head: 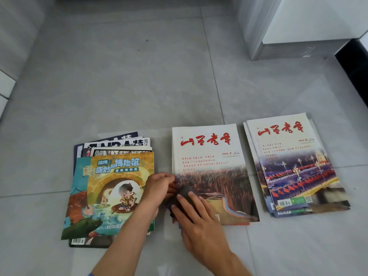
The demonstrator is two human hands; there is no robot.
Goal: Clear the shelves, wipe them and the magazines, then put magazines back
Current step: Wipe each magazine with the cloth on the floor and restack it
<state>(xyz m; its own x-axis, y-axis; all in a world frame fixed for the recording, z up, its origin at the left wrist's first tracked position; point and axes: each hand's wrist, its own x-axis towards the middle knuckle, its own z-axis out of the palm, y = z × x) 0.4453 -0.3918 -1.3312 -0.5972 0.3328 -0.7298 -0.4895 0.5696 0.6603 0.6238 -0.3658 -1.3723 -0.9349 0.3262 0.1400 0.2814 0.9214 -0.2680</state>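
Three lots of magazines lie on the grey tiled floor. On the left is a stack topped by a colourful cartoon magazine [111, 192]. In the middle lies a white magazine with red calligraphy [211, 168]. On the right is a small stack of similar magazines [294, 164]. A dark cloth [184, 193] sits on the middle magazine's lower left corner. My right hand [196, 214] presses flat on the cloth. My left hand [159, 186] pinches the left edge of the middle magazine beside the cloth.
A white cabinet or shelf unit [298, 28] stands at the back right, with a dark strip [354, 64] along the right edge. White furniture edges [6, 84] show at the far left. Bare floor tiles [129, 76] stretch behind the magazines.
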